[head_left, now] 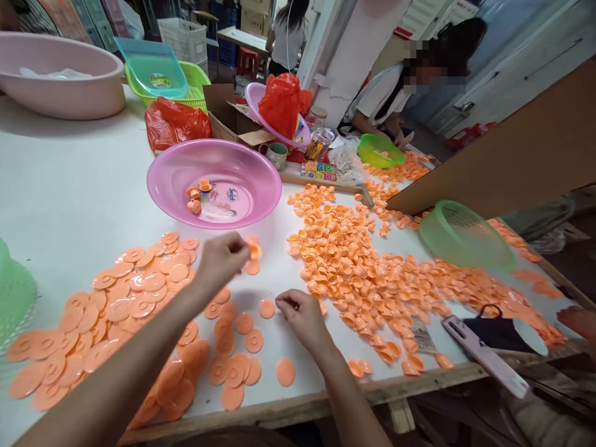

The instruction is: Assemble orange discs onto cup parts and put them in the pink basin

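Observation:
My left hand (223, 257) is closed in a pinch just in front of the pink basin (161, 192). A small bright orange plastic piece (255, 251) shows at its fingertips, partly hidden, with flat orange discs beside it. Lower and to the right, my right hand (302, 316) has thumb and fingers pressed together; whatever they hold, if anything, is hidden. A single orange disc (267, 308) lies just left of those fingertips. Many saucer-like discs (118, 310) spread under and around my left forearm. A heap of small orange toy cups (354, 261) covers the table to the right.
Several cup-and-saucer pieces (194, 197) sit in the pink basin. Behind it stand a cardboard box (223, 118), red bags (177, 124) and a mug (277, 155). A green basket (465, 236), a phone (484, 357) and a brown board (503, 149) are right. A co-worker (386, 93) sits beyond.

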The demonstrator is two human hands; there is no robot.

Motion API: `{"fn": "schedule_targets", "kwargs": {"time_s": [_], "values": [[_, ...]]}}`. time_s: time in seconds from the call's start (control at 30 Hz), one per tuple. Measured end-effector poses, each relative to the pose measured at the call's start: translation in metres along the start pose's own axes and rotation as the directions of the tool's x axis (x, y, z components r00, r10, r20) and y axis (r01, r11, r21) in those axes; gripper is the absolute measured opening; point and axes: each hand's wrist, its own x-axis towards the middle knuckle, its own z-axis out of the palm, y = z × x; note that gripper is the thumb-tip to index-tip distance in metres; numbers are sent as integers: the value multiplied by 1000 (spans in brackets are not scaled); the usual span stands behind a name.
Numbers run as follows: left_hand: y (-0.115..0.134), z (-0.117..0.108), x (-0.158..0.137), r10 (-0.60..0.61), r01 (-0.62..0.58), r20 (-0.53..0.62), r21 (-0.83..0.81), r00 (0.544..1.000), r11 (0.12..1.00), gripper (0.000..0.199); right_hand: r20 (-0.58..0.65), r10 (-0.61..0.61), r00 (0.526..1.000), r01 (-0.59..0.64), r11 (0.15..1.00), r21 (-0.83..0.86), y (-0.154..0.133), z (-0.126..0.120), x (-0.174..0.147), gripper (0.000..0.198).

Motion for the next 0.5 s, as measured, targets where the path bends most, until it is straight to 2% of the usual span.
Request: {"fn": "schedule_targets", "kwargs": {"time_s": [0.07,0.1,0.17,0.23,0.27,0.3,0.33,0.37,0.4,0.43,0.47,0.5], "values": [[26,-34,25,106,-108,-197,0,975,994,10,-1,-59,998,59,994,-88,6,-8,-16,13],[37,-50,37,125,-129,-265,3,956,992,15,-56,-80,995,72,989,-131,9,-12,-21,14],[51,-73,52,135,-123,-347,56,928,991,33,-267,-112,957,50,972,-229,19,-24,-27,15],[51,-77,50,182,-125,-362,175,914,976,37,-447,-117,887,-24,954,-298,29,-36,-26,16],[44,-72,41,211,-142,-303,235,929,962,30,-484,-108,868,-58,948,-314,34,-43,-26,15],[33,-63,28,233,-174,-189,285,954,943,21,-488,-96,868,-79,942,-325,40,-48,-25,16],[19,-50,12,233,-214,-26,306,972,928,13,-464,-84,882,-86,939,-333,45,-52,-25,17],[2,-35,-6,192,-250,205,312,960,917,13,-422,-74,904,-81,938,-338,50,-55,-26,19],[-16,-20,-25,174,-308,379,330,909,892,13,-373,-65,926,-70,938,-338,55,-58,-27,22],[-33,-4,-43,178,-378,487,351,855,856,15,-330,-56,942,-61,941,-334,59,-59,-28,24],[-48,10,-59,190,-447,549,383,814,808,18,-294,-46,955,-55,944,-326,63,-60,-30,27],[-60,23,-72,196,-485,570,415,798,770,19,-265,-35,963,-52,947,-316,65,-60,-32,29]]}}
